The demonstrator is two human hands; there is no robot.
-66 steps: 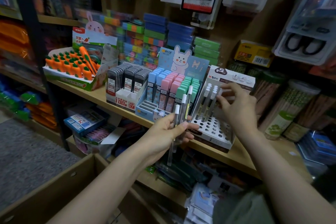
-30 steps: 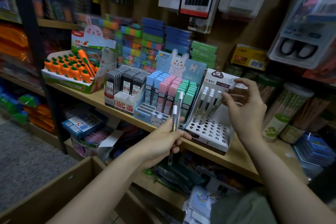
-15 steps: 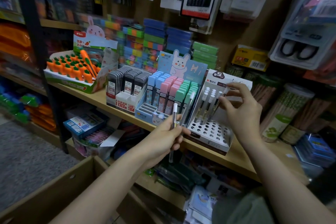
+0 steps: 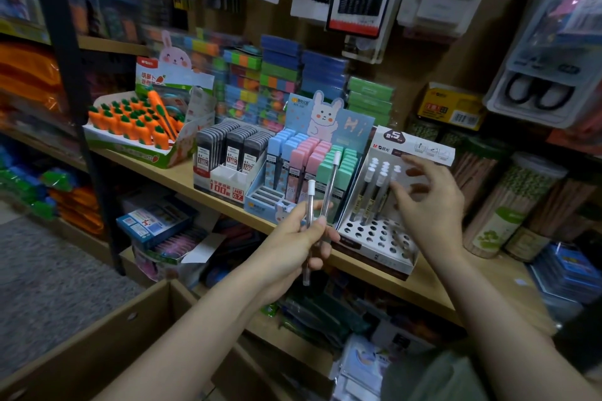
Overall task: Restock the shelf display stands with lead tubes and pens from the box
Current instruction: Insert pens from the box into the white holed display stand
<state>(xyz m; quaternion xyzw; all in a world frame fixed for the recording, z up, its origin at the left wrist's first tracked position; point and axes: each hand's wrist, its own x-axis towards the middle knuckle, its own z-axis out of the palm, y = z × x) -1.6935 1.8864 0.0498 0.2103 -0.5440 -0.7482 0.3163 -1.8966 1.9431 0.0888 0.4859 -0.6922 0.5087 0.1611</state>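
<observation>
My left hand (image 4: 301,239) is closed around two thin clear lead tubes with white caps (image 4: 310,205), held upright in front of the shelf. A white display stand with rows of round holes (image 4: 378,234) sits on the wooden shelf (image 4: 182,177) to the right; several white-capped tubes (image 4: 374,185) stand in its back rows. My right hand (image 4: 430,205) hovers over the stand with fingers spread and nothing in it, just right of the standing tubes. Most front holes of the stand are empty.
Left of the stand are a bunny-topped stand of pastel lead cases (image 4: 309,163), a black lead-case display (image 4: 228,153) and a carrot-pen box (image 4: 136,127). Pencil jars (image 4: 508,208) stand to the right. A cardboard box (image 4: 107,345) lies open at lower left.
My right hand has let go of the tube it was seating in the stand and opened, drawing slightly back. My left hand's tubes fell from several to two across the frames.
</observation>
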